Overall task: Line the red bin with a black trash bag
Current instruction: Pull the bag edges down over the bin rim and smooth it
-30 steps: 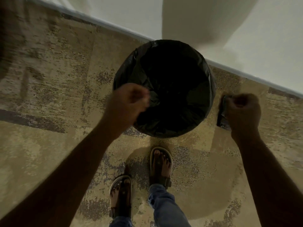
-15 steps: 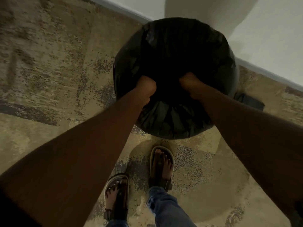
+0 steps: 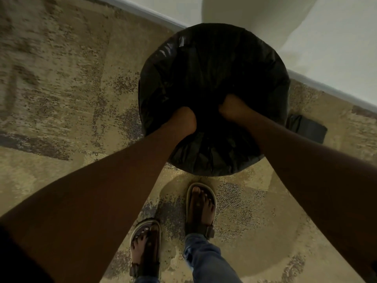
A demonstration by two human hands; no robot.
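Fingers of both hands are hidden down in the bag, so I cannot tell how they sit. Left hand (image 3: 184,119) and right hand (image 3: 231,105) push into the black trash bag (image 3: 214,64), which covers the bin by the wall (image 3: 336,48). It looks thin, soft and slippery; hold its edge.

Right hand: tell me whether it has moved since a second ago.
Yes. The right hand was beside the bin, near the folded black item on the carpet; it is now pushed down into the black trash bag, next to the left hand.
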